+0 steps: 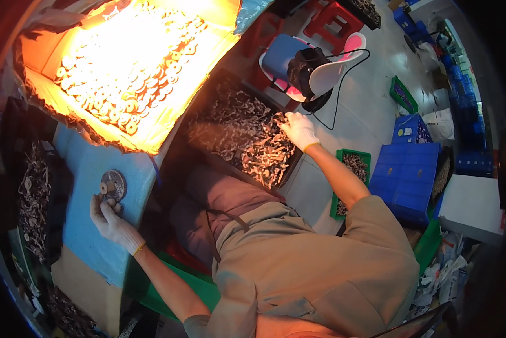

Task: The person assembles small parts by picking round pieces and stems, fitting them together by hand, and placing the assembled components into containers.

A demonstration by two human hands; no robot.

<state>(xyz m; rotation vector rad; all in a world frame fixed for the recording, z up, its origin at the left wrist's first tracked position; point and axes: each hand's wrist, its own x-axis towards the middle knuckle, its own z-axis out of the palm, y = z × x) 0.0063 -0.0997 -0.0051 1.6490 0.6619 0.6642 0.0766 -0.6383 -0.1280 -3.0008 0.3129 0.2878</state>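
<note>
My left hand (115, 224), in a white glove, is over the blue tabletop (92, 248) at the left. Its fingers are closed at the tips around a small pale ring-shaped piece (103, 188), just in front of a round grey disc (115, 181). My right hand (300, 130), also gloved, reaches to the right edge of a dark tray heaped with small brown and pale pieces (267, 155). Its fingers curl down at the pile; what they hold, if anything, is hidden.
A brightly lit box (50, 84) full of pale rings stands at the upper left. A pink-and-white chair (326, 76) bears a dark object with a cable. Green trays (336, 205) and blue boxes (405, 177) are at the right. Another heap of pieces (34, 208) lies far left.
</note>
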